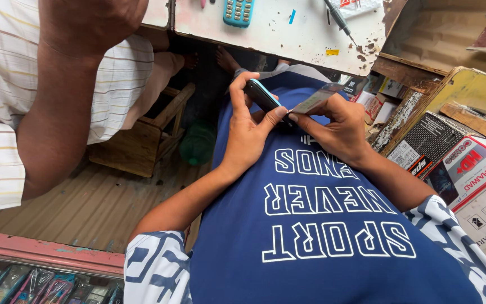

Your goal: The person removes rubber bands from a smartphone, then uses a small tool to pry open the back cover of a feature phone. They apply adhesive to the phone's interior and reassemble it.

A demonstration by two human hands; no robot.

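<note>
Head view, looking down the person's chest at a blue printed shirt [316, 225]. Left hand [247, 132] is closed around a small dark phone with a teal edge [262, 95], thumb and fingers wrapped on its sides. Phone sits in front of the chest, just below the worktable [277, 34] edge. Its long axis runs diagonally, upper end toward top-left of frame, lower end toward the right hand. Phone is tilted on edge, its broad face hard to make out.

Right hand [338, 126] pinches a thin flat grey card-like piece [316, 100] between thumb and fingers. Piece slants up to the right, its lower tip touching or just at the phone's lower end, can't tell which.

On the table: a teal keypad handset [238, 10] and a dark probe-like tool [338, 17]. Another person's arm [68, 101] in a striped shirt sits at left, above a wooden stool [142, 141]. Cardboard boxes [457, 163] stacked at right.
</note>
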